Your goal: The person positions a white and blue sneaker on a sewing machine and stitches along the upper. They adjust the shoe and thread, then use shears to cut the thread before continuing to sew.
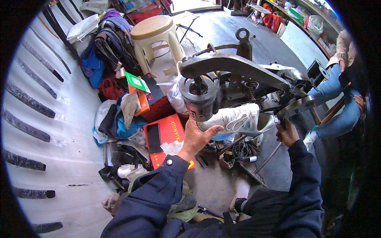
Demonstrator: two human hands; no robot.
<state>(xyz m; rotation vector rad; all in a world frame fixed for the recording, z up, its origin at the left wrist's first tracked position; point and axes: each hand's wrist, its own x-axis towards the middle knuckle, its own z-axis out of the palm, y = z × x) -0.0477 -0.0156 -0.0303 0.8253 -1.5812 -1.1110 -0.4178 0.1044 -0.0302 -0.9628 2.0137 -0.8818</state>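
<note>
A white lace-up sneaker (pixel 243 119) lies sideways under the round head (pixel 198 95) of a dark, hand-worked shoe-stitching machine (pixel 234 65). Its toe points left and its opening faces right. My left hand (pixel 195 139) holds the toe end from below, thumb stretched along the shoe's near side. The machine head hides the toe's tip, and the needle cannot be made out. Beyond the shoe's heel, my right hand (pixel 288 134) is closed at the edge of the machine's hand wheel (pixel 297 107); its grip is partly hidden.
Left of the machine, a phone (pixel 154 138) rests on a red box (pixel 172 129). Behind are a beige plastic stool (pixel 154 29) and a heap of bags and cloth (pixel 105 51). Cables and tools (pixel 242 150) lie below the shoe. A seated person in jeans (pixel 337 119) is at right.
</note>
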